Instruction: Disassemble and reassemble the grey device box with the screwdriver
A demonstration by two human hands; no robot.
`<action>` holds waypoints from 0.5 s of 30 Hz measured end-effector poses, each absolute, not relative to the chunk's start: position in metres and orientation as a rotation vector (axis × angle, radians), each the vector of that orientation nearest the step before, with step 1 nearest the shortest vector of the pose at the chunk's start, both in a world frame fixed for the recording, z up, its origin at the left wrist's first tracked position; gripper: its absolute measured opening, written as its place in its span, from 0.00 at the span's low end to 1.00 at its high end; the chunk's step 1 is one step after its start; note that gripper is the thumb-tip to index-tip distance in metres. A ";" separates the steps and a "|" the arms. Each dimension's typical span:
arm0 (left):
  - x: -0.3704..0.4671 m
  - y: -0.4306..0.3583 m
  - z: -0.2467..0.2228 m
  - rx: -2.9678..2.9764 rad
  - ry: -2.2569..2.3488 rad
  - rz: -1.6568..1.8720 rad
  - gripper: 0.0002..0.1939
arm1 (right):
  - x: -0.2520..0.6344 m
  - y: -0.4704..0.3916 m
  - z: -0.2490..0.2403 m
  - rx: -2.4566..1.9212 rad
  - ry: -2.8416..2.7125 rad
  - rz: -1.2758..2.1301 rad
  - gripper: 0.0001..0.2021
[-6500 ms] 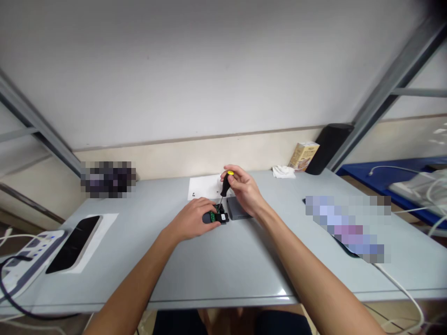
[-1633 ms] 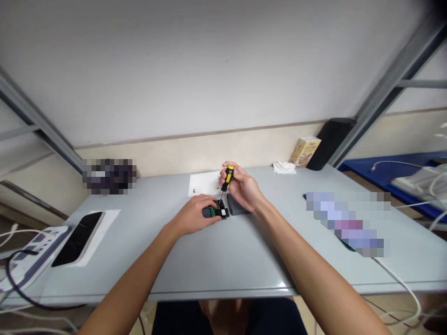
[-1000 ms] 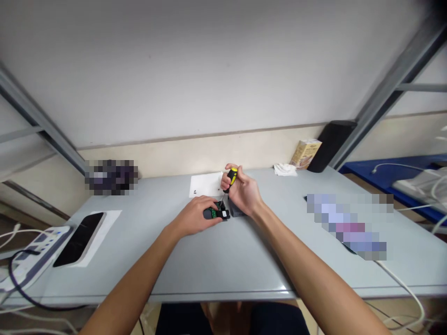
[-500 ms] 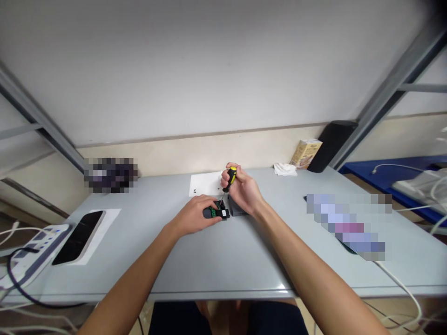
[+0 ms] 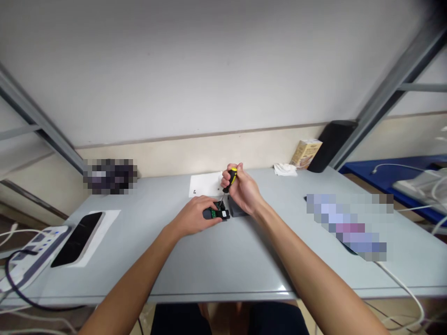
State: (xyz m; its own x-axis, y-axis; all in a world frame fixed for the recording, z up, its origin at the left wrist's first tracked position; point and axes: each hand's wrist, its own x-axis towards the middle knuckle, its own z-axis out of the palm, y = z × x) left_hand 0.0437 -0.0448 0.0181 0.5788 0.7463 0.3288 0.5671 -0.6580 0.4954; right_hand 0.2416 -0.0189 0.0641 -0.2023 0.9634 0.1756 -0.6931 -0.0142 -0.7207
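My right hand (image 5: 244,187) is closed around the black and yellow handle of a screwdriver (image 5: 230,179). The screwdriver leans, its thin shaft running down to a small black device with a green circuit board (image 5: 213,213). My left hand (image 5: 197,215) grips that device from the left, thumb on the near side and fingers on the far side. Whether the tip sits in a screw is too small to tell. A dark grey box-like part (image 5: 237,209) lies just right of the device, partly hidden by my right hand. Behind the hands is a white sheet (image 5: 206,184) with tiny dark pieces on it.
On the left lie a phone (image 5: 78,239) and a white power strip (image 5: 38,253) with cables. A crumpled tissue (image 5: 285,169), a yellow carton (image 5: 306,154) and a black cylinder (image 5: 331,146) stand at the back right. A blurred-out object (image 5: 345,225) with a white cable lies right.
My right hand and the screwdriver handle have turned very slightly. The left hand and the device stay in place.
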 end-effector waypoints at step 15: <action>0.043 -0.047 0.019 2.486 1.077 0.737 0.08 | 0.247 -0.021 0.062 -0.469 -0.935 1.600 0.12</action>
State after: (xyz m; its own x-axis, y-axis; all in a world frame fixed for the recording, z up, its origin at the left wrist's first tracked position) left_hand 0.0434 -0.0465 0.0193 0.5802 0.7463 0.3263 0.5743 -0.6589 0.4859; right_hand 0.2465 -0.0213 0.0616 -0.2543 0.9489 0.1868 -0.6287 -0.0155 -0.7775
